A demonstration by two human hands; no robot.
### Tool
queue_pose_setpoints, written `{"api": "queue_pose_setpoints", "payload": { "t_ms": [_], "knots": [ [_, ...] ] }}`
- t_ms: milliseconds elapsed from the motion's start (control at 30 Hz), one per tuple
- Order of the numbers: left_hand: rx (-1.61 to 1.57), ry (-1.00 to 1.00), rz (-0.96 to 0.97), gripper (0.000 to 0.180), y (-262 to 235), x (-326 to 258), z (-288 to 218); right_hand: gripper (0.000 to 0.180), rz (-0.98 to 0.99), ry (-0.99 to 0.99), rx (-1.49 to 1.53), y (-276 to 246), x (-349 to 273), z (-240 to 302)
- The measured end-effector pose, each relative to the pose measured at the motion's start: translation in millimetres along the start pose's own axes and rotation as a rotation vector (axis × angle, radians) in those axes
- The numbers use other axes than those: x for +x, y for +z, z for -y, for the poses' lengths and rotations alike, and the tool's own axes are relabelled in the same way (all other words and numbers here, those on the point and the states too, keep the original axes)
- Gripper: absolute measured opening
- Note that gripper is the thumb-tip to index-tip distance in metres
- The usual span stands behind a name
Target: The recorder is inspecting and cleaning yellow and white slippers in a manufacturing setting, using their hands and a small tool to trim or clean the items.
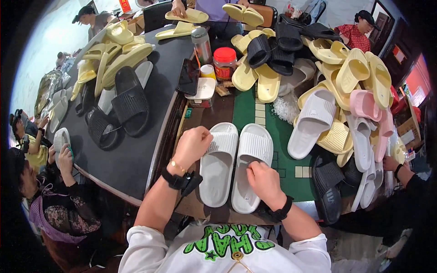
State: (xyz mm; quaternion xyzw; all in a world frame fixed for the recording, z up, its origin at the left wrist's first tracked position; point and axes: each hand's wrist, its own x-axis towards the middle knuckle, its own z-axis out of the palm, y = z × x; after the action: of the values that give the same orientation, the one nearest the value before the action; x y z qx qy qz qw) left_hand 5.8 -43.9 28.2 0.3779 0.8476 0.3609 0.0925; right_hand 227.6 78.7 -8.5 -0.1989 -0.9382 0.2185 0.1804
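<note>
Two light grey slide slippers lie side by side in front of me, toes pointing away. Over the outer edge of the left slipper (215,179), beside its ribbed strap, is my left hand (193,146), fingers curled in. My right hand (267,184) is over the heel half of the right slipper (245,193), its thumb and fingers drawn together above the footbed. Whatever is between the fingers of either hand, if anything, is too small or hidden to make out. Both wrists wear black bands.
A heap of yellow, grey, pink and black slippers (337,91) rises at the right. More slippers (129,102) lie on the dark table (136,168) at left. A red-lidded jar (225,61), flask (201,45) and phone (188,76) stand beyond. Several people work around.
</note>
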Motion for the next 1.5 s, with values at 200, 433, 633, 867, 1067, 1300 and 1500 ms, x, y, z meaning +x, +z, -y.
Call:
{"api": "queue_pose_setpoints", "payload": {
  "t_ms": [200,433,633,867,1067,1300,1500],
  "knots": [
    [0.241,0.052,0.090,0.030,24.5,50.7,4.7,0.016,0.035,0.039,-0.047,2.5,4.1,-1.1],
    [0.528,0.125,0.406,0.054,55.9,94.3,27.0,0.018,0.089,0.059,-0.074,6.7,-3.9,-6.6],
    [0.562,0.053,0.470,0.043,72.5,105.3,50.0,0.020,0.068,0.047,-0.050,1.6,-6.1,-3.0],
    [0.467,0.003,0.441,0.029,60.5,105.1,33.5,0.021,0.035,0.032,-0.065,2.9,-0.4,-6.2],
    [0.208,0.103,0.246,0.022,48.6,94.7,11.5,0.020,0.032,0.032,-0.078,2.7,0.0,-5.1],
    [0.070,0.266,0.265,0.020,51.1,88.8,-14.6,0.016,0.047,0.036,0.004,13.9,-9.0,-9.1],
    [0.014,0.274,0.328,0.020,58.9,80.3,-30.4,0.020,0.063,0.042,0.055,6.9,-16.3,-5.6]
  ]
}}
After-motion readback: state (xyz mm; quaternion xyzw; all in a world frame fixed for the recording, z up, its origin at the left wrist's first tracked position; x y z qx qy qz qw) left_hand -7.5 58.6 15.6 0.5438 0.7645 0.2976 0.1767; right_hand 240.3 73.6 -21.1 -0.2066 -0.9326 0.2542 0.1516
